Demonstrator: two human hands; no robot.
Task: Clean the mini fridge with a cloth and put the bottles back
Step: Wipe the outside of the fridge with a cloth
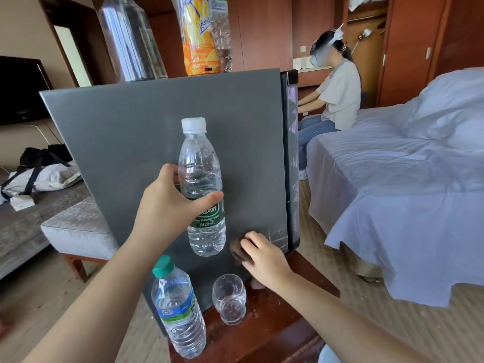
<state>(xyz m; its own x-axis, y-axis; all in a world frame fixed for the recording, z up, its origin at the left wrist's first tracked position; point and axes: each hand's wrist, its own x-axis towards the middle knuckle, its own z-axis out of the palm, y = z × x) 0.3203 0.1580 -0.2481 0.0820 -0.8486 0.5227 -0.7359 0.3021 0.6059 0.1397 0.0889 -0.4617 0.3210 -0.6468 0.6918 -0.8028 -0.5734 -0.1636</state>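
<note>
The grey mini fridge (136, 132) stands on a dark wooden table (282, 334), its side wall facing me. My left hand (167, 203) grips a clear water bottle (201, 179) with a white cap and green label, held upright in front of that wall. My right hand (262, 255) presses a small brown cloth (237, 251) against the fridge's lower right corner. A second water bottle (178, 307) with a green cap and blue label stands on the table beside an empty glass (229, 298). On top of the fridge stand an orange drink bottle (199, 35) and clear bottles (131, 40).
A bed (392, 195) with pale blue sheets fills the right side, and a person (337, 95) sits on its far edge. A grey upholstered bench (78, 229) stands left of the fridge, with bags (39, 174) on a sofa behind it. Wooden wardrobes line the back wall.
</note>
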